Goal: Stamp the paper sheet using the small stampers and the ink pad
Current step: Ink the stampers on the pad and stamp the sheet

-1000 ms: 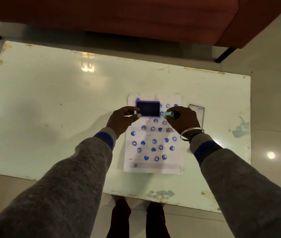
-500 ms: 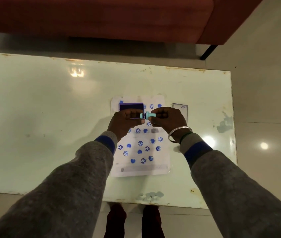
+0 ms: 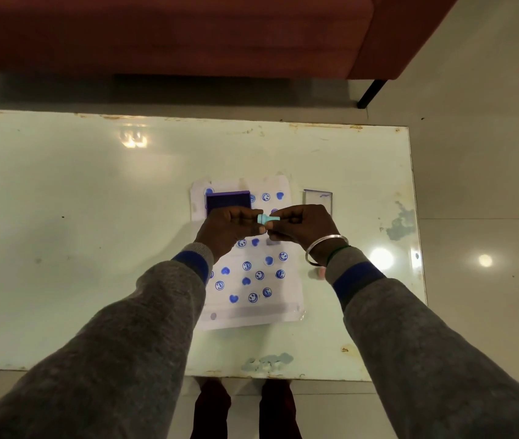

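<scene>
Holding a little teal stamper (image 3: 267,219) sideways between both hands, left hand (image 3: 229,229) and right hand (image 3: 302,226) each pinching an end, up over the white paper sheet (image 3: 293,289). Sheet's lying on the glass table (image 3: 93,217), covered in blue hearts and smileys, with the open dark blue ink pad (image 3: 228,201) sitting on its far left corner

Single head-worn view, steeply down and forward over the table (image 3: 93,217) (hands (image 3: 229,229) close, mid-frame)
</scene>
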